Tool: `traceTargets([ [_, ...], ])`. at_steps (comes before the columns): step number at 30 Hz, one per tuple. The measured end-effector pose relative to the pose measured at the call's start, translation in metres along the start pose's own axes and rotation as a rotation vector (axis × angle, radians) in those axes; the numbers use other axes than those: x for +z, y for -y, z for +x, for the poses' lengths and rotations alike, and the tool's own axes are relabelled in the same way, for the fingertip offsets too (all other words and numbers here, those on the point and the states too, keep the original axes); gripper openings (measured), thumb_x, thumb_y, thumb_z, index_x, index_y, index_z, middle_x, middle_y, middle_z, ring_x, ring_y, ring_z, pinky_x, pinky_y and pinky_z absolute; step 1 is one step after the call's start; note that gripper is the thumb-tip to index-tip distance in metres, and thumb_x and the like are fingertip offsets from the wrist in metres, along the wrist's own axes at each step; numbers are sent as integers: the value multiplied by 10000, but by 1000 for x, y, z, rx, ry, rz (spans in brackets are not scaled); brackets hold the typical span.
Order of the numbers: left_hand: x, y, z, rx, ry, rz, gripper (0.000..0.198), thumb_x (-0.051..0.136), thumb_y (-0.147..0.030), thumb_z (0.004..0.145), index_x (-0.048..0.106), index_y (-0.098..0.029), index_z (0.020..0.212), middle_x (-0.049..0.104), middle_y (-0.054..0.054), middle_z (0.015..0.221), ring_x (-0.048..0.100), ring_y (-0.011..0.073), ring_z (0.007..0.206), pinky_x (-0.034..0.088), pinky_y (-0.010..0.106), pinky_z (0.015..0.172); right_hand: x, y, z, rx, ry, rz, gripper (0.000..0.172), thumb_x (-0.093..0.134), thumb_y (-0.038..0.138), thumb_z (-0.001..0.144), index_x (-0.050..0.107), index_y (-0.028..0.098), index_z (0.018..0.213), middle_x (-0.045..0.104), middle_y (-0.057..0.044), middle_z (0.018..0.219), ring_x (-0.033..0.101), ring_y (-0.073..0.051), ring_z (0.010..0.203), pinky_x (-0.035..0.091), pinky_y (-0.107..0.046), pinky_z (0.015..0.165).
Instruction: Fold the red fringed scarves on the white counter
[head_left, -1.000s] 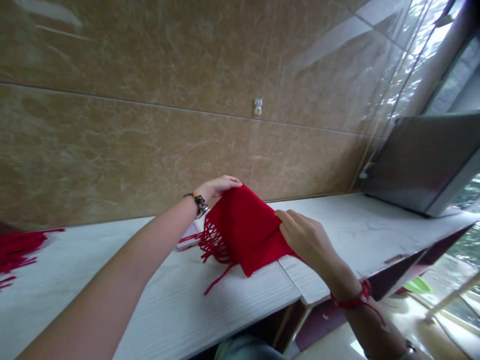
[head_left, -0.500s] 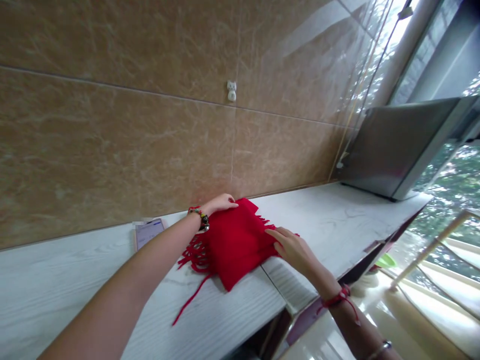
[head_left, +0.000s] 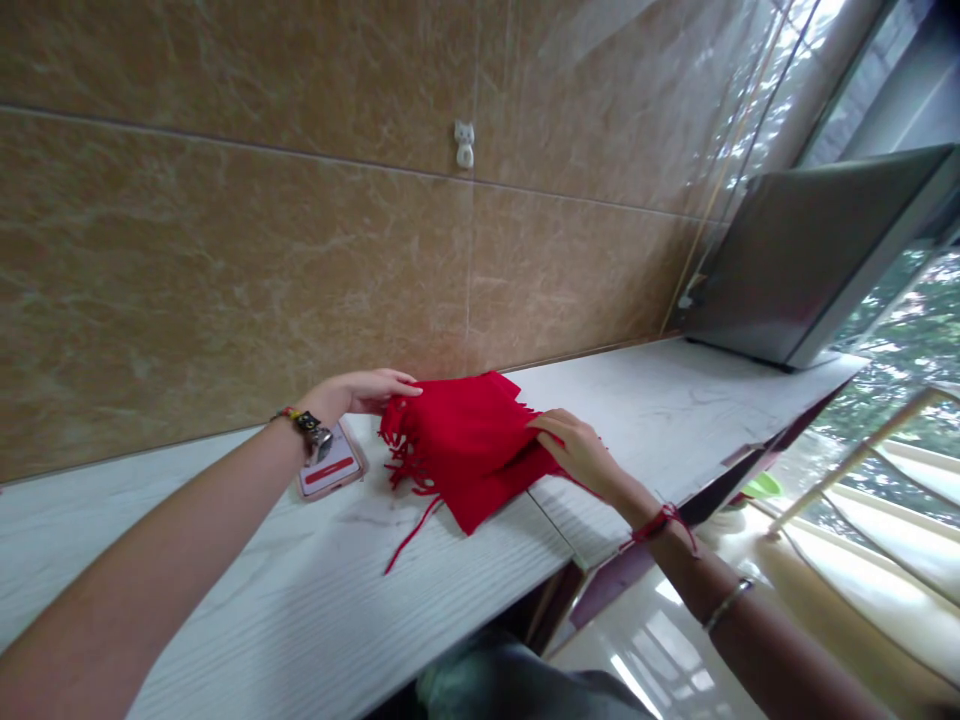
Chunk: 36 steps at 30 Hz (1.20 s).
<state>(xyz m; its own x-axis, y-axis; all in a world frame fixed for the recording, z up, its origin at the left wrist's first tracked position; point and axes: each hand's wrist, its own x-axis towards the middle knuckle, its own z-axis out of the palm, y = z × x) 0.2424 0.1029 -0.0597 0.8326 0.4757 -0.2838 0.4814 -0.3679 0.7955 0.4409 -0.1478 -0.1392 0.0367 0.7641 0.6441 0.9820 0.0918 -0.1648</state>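
Observation:
A folded red scarf (head_left: pixel 480 430) with fringes lies on the white countertop (head_left: pixel 315 590), near the wall. My left hand (head_left: pixel 371 388) pinches its upper left corner, thumb and fingers closed on the cloth just above the hanging fringe. At the scarf's right side, my right hand (head_left: pixel 576 452) has its fingers closed on the edge, raising a fold there. One long red strand trails from the scarf's lower left onto the counter. Below my left wrist lies a phone (head_left: pixel 334 478) with a lit screen, partly covered by the wrist and bracelet.
A tiled wall (head_left: pixel 225 260) bounds the counter at the back, with a small white cat-shaped hook (head_left: pixel 464 145) on it. A large grey metal appliance (head_left: pixel 810 250) stands at the right end. Beyond the counter's front edge are a shiny floor and a wooden rail (head_left: pixel 855 465).
My left hand has shifted left from the scarf's top edge to its fringed upper left corner. The right side of the cloth is lifted a little more. The view has tilted slightly down.

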Motion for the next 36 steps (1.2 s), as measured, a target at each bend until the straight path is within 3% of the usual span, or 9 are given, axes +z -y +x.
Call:
traceTargets([
  [2, 1, 0, -6, -3, -15, -34, 497, 624, -359, 634, 527, -168, 1082, 625, 71, 967, 573, 152, 722, 441, 247, 596, -3, -5, -3, 54, -33, 57, 240, 403, 115, 827, 617, 152, 929, 624, -75, 908, 559, -163, 863, 459, -303, 772],
  [4, 8, 3, -9, -12, -23, 1, 460, 652, -320, 589, 561, -160, 1011, 628, 68, 952, 574, 168, 746, 437, 247, 595, -5, -7, -7, 23, 24, 17, 235, 418, 113, 817, 628, 156, 916, 626, -77, 918, 553, -170, 878, 452, -311, 786],
  [7, 25, 14, -9, 3, -48, 66, 429, 677, -281, 519, 589, -135, 912, 634, 64, 905, 567, 189, 763, 421, 247, 595, -5, 0, -13, -91, 151, -169, 255, 452, 113, 809, 624, 172, 988, 615, -87, 997, 525, -198, 942, 421, -348, 822],
  [12, 40, 29, -7, 76, -128, 88, 527, 615, -357, 565, 536, -114, 1026, 598, 94, 1027, 553, 196, 837, 410, 251, 631, 4, 28, -11, -326, 193, -392, 370, 448, 104, 826, 511, 205, 1177, 550, -92, 1146, 474, -226, 1012, 386, -380, 808],
  [16, 40, 37, -7, 110, -157, 80, 575, 604, -357, 579, 494, -114, 1088, 575, 110, 1079, 549, 191, 852, 413, 254, 654, 13, 45, -3, -477, 228, -377, 290, 410, 151, 874, 518, 180, 1142, 585, -81, 1058, 490, -193, 925, 380, -341, 756],
  [23, 44, 41, 0, 177, -197, 44, 557, 623, -312, 575, 501, -111, 1080, 595, 99, 1037, 549, 191, 862, 422, 257, 672, 21, 74, 5, -566, 194, -375, 267, 389, 139, 885, 519, 153, 1118, 604, -63, 909, 491, -164, 770, 356, -303, 661],
  [26, 44, 34, 0, 202, -207, 31, 529, 617, -300, 583, 517, -111, 1066, 607, 94, 1015, 562, 186, 835, 431, 262, 669, 24, 88, 10, -518, 169, -341, 189, 420, 162, 872, 589, 157, 956, 596, -37, 767, 482, -154, 685, 340, -289, 602],
  [30, 40, 27, -5, 226, -199, 41, 487, 581, -312, 635, 520, -115, 1077, 617, 90, 1021, 580, 179, 830, 448, 266, 684, 30, 98, 13, -279, 82, -265, 179, 435, 211, 867, 602, 159, 829, 585, -37, 713, 491, -141, 666, 347, -272, 618],
  [36, 48, 40, -2, 230, -298, 240, 416, 615, -236, 621, 560, -117, 1016, 607, 102, 1048, 564, 226, 921, 439, 299, 788, 25, 104, -3, -408, 295, -230, 127, 477, 194, 841, 602, 173, 827, 590, -35, 756, 508, -150, 706, 378, -273, 630],
])
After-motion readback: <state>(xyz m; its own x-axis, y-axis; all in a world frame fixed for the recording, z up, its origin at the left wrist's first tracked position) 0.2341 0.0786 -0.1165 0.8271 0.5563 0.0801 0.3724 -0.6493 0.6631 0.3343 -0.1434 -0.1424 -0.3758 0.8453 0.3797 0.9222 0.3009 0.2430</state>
